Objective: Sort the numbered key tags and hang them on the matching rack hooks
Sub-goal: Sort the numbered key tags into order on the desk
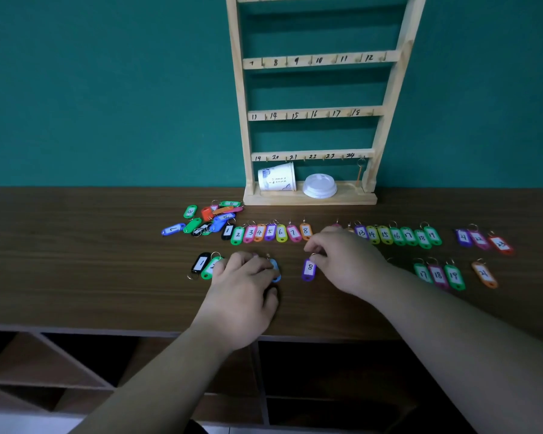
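One wooden rack (314, 113), one paper cup (276, 180), one lid (319, 185), and roughly forty key tags (280, 233).

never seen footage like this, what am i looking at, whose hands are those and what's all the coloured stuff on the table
There is no machine here. A person wears one camera on the head, looking forward and down, so the two arms in the picture are their own. On the brown table lie numbered plastic key tags: a loose pile at the left, a far row laid in number order, and a nearer row just started. Behind them stands a wooden rack with numbered hooks, and a paper cup and a lid on its base. The right hand pinches the ring of a purple tag 8. The left hand rests over the nearer row beside a blue tag; whether it holds one is unclear.
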